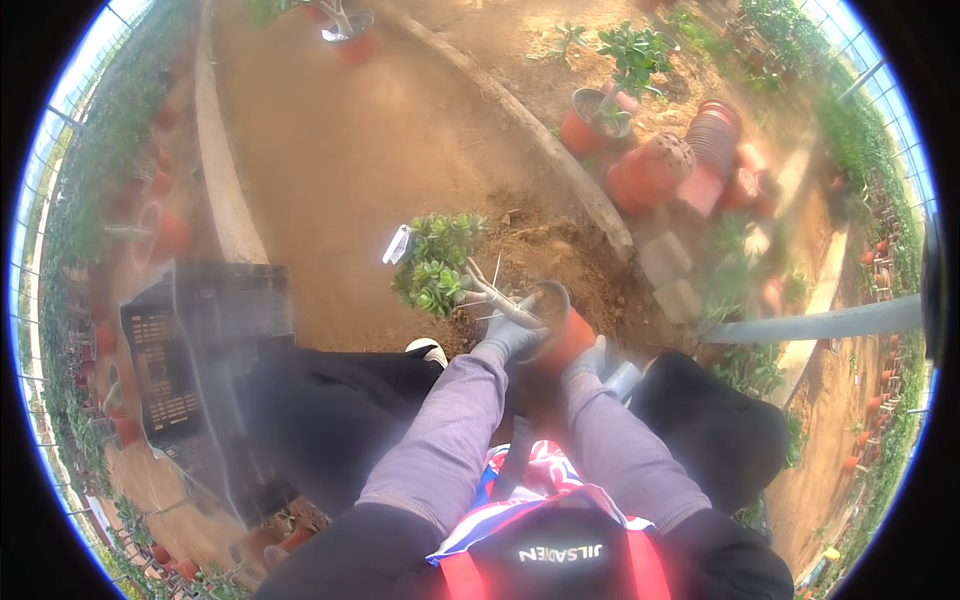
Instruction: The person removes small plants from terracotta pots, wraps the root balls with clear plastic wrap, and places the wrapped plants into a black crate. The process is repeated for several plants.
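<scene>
A terracotta-coloured plant pot (568, 338) lies tipped on its side between my legs, its mouth facing left. Out of it leans a succulent plant (440, 262) with a bare pale stem, green rosettes and a white tag (397, 245). My left hand (510, 337), in a grey glove, closes around the base of the stem at the pot's mouth; its fingers are partly hidden. Against the pot's right side, my gloved right hand (584, 362) grips the wall near the bottom. A grey cylindrical thing (622, 381) sits beside the right hand; its kind is unclear.
Loose soil (540, 245) is heaped just beyond the pot. A black plastic crate (205, 370) stands at my left. Stacked empty pots (712, 140) and another potted succulent (597, 122) lie far right. A grey pipe (815, 322) juts in from the right.
</scene>
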`<state>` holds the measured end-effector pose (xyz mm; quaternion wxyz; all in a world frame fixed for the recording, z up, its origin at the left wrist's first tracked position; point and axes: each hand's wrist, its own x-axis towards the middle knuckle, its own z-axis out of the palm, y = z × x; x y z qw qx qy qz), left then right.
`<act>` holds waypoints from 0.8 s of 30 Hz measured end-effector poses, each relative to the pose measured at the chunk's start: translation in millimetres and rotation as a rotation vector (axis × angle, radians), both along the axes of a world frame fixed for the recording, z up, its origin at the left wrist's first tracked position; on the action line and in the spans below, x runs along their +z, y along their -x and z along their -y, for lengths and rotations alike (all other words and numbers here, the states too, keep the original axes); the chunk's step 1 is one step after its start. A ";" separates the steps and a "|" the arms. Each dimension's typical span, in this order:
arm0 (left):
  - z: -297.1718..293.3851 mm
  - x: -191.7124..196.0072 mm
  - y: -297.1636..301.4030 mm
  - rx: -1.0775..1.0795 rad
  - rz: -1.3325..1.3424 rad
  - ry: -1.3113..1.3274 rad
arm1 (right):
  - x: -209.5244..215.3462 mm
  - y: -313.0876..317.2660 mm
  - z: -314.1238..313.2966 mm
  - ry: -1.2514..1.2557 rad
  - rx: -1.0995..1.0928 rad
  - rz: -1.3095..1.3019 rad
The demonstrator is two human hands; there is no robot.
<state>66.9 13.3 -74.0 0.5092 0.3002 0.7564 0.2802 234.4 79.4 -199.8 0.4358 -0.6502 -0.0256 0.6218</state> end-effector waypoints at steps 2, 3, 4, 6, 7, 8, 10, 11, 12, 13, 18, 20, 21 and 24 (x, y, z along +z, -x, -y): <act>-0.3 -14.5 0.0 0.256 0.377 -0.050 | 27.5 8.0 -9.3 0.010 0.086 0.053; -7.4 -25.5 5.3 0.398 0.631 -0.181 | 46.0 12.9 -13.1 -0.008 0.293 0.462; -12.7 -37.4 8.5 0.444 0.793 -0.322 | 68.0 15.2 -19.6 -0.001 0.443 0.601; -18.9 -57.8 16.3 0.439 0.961 -0.411 | 118.2 20.7 -27.1 -0.240 0.456 0.418; -21.7 -64.5 19.6 0.417 0.973 -0.416 | 145.6 21.7 -30.2 -0.391 0.512 0.374; -26.6 -68.5 21.4 0.395 0.959 -0.421 | 173.0 23.0 -34.3 -0.502 0.536 0.322; -34.9 -67.5 24.1 0.348 0.925 -0.437 | 226.1 20.7 -41.6 -0.662 0.639 0.250; -39.8 -62.5 22.7 0.324 0.901 -0.451 | 250.9 17.0 -46.8 -0.719 0.720 0.411; -45.0 -55.1 21.5 0.303 0.869 -0.466 | 273.0 14.9 -50.1 -0.823 0.816 0.537; -48.0 -46.1 22.2 0.284 0.826 -0.485 | 293.7 9.9 -52.3 -0.960 0.947 0.715; -56.1 -3.8 11.8 0.287 0.675 -0.571 | 341.9 14.6 -49.6 -1.025 1.269 -0.093; -61.5 3.2 10.4 0.298 0.664 -0.595 | 342.6 19.4 -44.8 -1.117 1.239 0.190; -64.2 5.5 9.0 0.307 0.661 -0.602 | 340.8 22.5 -41.8 -1.129 1.228 0.278; -72.1 10.8 7.9 0.326 0.659 -0.629 | 340.6 25.3 -35.9 -1.151 1.164 0.352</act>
